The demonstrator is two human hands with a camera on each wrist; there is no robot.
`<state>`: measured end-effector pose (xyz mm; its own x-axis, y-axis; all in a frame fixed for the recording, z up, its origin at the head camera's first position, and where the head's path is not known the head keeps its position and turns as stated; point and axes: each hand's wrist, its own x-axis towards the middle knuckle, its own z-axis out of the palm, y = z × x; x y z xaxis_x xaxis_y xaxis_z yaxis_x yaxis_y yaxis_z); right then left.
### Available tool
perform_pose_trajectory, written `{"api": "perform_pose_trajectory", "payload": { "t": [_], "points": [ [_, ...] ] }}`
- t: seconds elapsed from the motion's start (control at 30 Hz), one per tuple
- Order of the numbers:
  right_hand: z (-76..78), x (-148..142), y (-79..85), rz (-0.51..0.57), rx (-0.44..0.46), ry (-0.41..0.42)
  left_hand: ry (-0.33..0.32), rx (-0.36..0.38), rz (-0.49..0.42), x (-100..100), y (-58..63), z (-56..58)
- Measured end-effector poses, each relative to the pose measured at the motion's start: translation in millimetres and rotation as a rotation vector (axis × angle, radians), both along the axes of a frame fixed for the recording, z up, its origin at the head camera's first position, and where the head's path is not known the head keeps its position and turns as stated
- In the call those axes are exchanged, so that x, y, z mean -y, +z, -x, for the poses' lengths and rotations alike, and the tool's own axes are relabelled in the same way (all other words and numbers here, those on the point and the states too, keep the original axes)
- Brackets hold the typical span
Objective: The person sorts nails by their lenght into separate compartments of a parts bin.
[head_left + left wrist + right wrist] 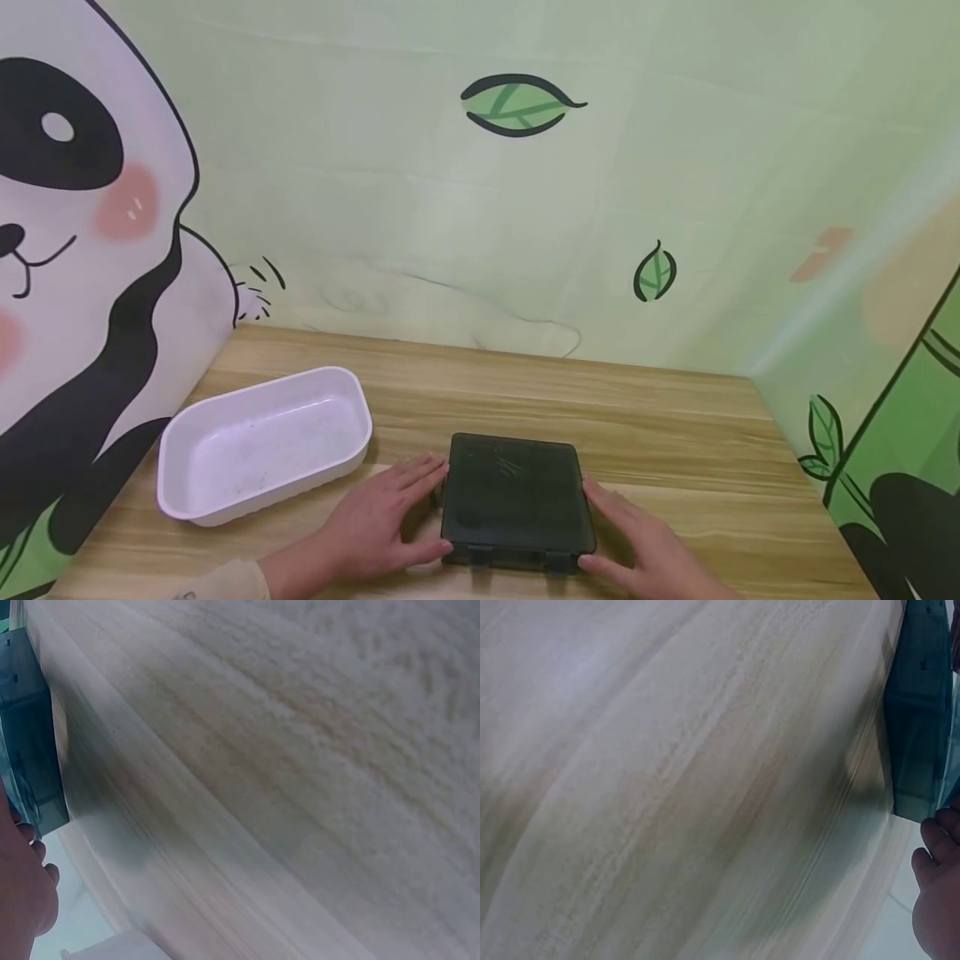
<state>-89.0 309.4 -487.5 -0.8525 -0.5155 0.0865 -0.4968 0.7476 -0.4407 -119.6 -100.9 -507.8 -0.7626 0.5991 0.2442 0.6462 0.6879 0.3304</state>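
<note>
A flat, dark translucent plastic case [517, 496] with its lid down lies on the wooden table. Two small latches [480, 554] show along its near edge. My left hand [378, 517] touches the case's left side, fingertips towards the back corner and thumb by the front corner. On the opposite side, my right hand [648, 542] rests its fingertips and thumb along the right edge. In the left wrist view the case's side wall [34, 742] stands beside my fingers, and the right wrist view shows the other end of the case [919, 727] at my fingertips.
To the left of the case, a white rectangular basin [262, 450] with rounded corners stands on the wooden table [675, 442]. A printed cloth [375, 167] with a panda and leaves hangs behind the table and along both sides.
</note>
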Motion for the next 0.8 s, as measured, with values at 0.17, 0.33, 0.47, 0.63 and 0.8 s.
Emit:
{"api": "perform_pose_trajectory", "payload": {
  "t": [0.17,0.33,0.47,0.63,0.8],
  "points": [
    [-0.5,0,-2.8,-0.027,-0.014,0.001,0.002,0.01,0.017,-1,-1.2,-1.8],
    [-2.8,0,-6.5,-0.046,-0.049,-0.002,0.005,0.025,0.045,-2,-2.9,-2.4],
    [-2.9,1,-8.3,-0.065,-0.049,-0.002,-0.005,-0.006,0.066,-1,-5.5,-3.5],
    [-2.4,1,-11.6,-0.087,-0.067,0.005,-0.018,-0.062,0.073,-1,-7.5,-4.5],
    [-1.7,1,-14.4,-0.102,-0.087,0.014,-0.017,-0.086,0.094,0,-8.3,-4.7]
  ]
}}
